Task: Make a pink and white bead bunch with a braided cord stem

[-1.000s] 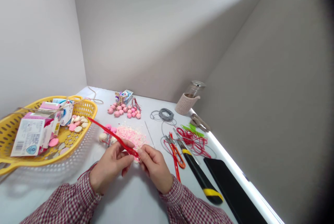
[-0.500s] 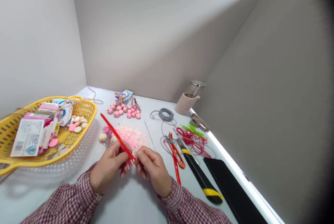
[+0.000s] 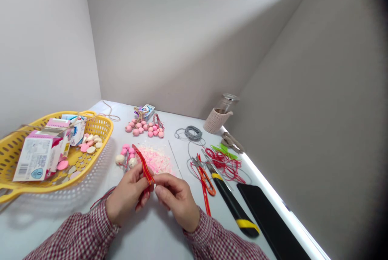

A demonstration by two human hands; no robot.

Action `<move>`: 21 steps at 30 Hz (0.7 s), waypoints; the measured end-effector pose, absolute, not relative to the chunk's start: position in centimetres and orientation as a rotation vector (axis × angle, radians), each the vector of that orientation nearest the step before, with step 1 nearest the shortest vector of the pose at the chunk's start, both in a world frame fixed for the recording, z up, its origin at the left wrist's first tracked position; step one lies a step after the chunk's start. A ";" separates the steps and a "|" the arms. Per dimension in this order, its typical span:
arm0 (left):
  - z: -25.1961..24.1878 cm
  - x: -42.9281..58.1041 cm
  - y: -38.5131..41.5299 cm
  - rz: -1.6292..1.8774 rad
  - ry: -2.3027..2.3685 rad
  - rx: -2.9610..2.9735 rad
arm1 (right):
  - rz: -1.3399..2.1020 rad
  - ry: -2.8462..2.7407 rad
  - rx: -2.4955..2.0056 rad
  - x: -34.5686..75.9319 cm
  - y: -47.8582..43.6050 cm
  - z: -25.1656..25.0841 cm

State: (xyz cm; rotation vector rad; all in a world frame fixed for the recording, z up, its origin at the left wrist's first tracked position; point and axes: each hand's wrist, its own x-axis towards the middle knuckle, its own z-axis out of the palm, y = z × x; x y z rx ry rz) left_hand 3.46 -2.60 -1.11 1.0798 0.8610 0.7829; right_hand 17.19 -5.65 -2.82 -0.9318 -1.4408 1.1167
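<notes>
Strip of glossy flat red material (image 3: 144, 165) stands nearly upright at the centre of the work area, its lower end held at the left hand (image 3: 125, 195). Thumb and fingers of that hand are pressed together on the strip in a pinch. The right hand (image 3: 177, 207) sits just beside it at 3 o'clock, fingers curled and closed together; contact between those fingertips and the strip cannot be confirmed from this view. Change since the preceding frames: the strip shows a shorter length above the fingers and now points toward 12 o'clock instead of 11 o'clock. Its tip lies close to a heap of pale pink flakes (image 3: 156, 159) at 12 o'clock and a cluster of pink and cream beads (image 3: 125, 157) at 11 o'clock. Clearance is tightest there. A yellow plastic basket (image 3: 103, 124) holding printed cartons occupies the 9 to 10 o'clock zone. Orange-handled thread snips (image 3: 206, 183) and a tangle of red cord (image 3: 226, 159) lie at 2 to 3 o'clock, with a black tool with yellow bands (image 3: 232, 205) and a flat black slab (image 3: 266, 219) nearer the lit table edge (image 3: 280, 207) at 4 o'clock. Open white table surface (image 3: 145, 231) extends at 6 o'clock beneath both wrists, giving the widest room for movement.
</notes>
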 end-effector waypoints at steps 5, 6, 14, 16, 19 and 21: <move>-1.2 3.6 -2.7 0.737 0.852 1.089 | 1.092 -1.436 -0.922 17.2 -5.7 -2.7; -1.2 3.6 -2.8 0.729 0.849 1.090 | 1.096 -1.435 -0.916 17.1 -5.8 -2.6; -1.5 3.8 -2.9 0.685 0.827 1.096 | 1.058 -1.427 -0.842 16.7 -5.7 -2.3; -1.6 3.7 -2.9 0.674 0.832 1.099 | 1.052 -1.431 -0.846 16.6 -5.7 -2.3; -1.8 3.7 -3.0 0.662 0.831 1.096 | 1.049 -1.414 -0.859 16.6 -5.8 -2.5; -1.8 3.8 -3.0 0.655 0.826 1.097 | 1.053 -1.402 -0.859 16.6 -5.9 -2.7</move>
